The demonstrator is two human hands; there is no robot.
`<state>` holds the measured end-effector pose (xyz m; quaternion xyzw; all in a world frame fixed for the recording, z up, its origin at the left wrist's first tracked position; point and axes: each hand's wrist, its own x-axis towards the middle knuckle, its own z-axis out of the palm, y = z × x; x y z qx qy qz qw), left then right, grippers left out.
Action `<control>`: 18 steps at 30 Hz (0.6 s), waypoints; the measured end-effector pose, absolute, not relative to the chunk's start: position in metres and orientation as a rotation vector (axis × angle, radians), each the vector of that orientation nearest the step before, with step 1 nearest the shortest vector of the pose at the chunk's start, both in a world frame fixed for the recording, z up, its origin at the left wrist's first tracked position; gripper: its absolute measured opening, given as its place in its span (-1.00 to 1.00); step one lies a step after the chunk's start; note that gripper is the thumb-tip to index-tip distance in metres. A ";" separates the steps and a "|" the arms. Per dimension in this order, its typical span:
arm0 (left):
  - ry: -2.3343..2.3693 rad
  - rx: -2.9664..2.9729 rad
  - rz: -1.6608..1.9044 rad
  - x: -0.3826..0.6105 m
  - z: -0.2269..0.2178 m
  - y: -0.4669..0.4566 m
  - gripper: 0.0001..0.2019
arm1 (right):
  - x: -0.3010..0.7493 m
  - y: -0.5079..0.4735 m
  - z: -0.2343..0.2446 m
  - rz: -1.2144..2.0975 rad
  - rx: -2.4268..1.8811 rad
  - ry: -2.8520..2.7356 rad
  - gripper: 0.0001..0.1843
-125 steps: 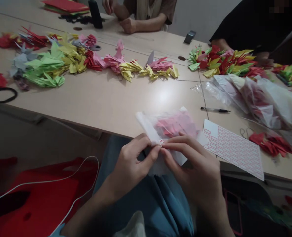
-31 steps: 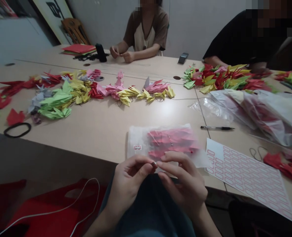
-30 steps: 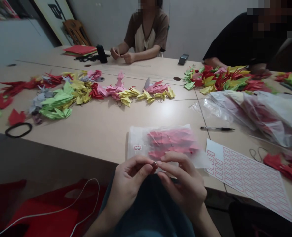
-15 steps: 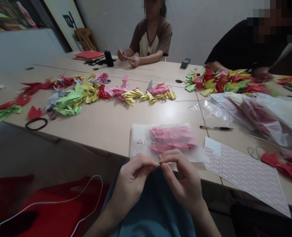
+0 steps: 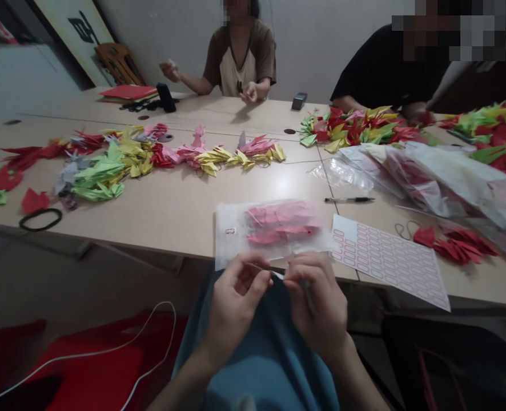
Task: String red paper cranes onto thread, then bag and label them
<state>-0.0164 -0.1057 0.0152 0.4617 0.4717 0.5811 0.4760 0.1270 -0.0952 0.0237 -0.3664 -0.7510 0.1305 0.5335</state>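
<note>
My left hand (image 5: pixel 236 305) and my right hand (image 5: pixel 321 305) meet over my lap at the table's front edge. Between their fingertips is a small thin white piece (image 5: pixel 277 275), too small to identify. My right thumb and fingers pinch it. The fingers of my left hand are curled at its other end, where a thin line seems to run between them. Just beyond my hands lies a frosted plastic bag (image 5: pixel 231 248) with folded pink paper pieces (image 5: pixel 274 214) inside and a small red-framed label on its left side.
A label sheet (image 5: pixel 394 262), a pen (image 5: pixel 349 200) and red folded paper (image 5: pixel 454 242) lie to the right, near plastic bags (image 5: pixel 428 171). Strings of colourful folded paper (image 5: pixel 103 171) stretch across the left. Two people sit opposite. A black loop (image 5: pixel 41 220) lies near the left edge.
The view has shifted, so the table's things appear further left. My fingertips have drawn slightly apart, with the white piece now showing. The person opposite has spread their hands.
</note>
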 end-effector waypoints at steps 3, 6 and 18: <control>1.085 0.839 1.408 -0.018 0.014 -0.109 -0.79 | 0.127 -0.094 0.018 0.134 -0.943 -1.643 -0.76; 1.040 0.916 1.269 -0.015 0.017 -0.115 -0.80 | 0.127 -0.093 0.016 0.039 -0.958 -1.696 -0.76; 1.025 0.987 1.373 -0.006 0.019 -0.120 -0.84 | 0.125 -0.095 0.014 0.810 -0.902 -1.648 -0.93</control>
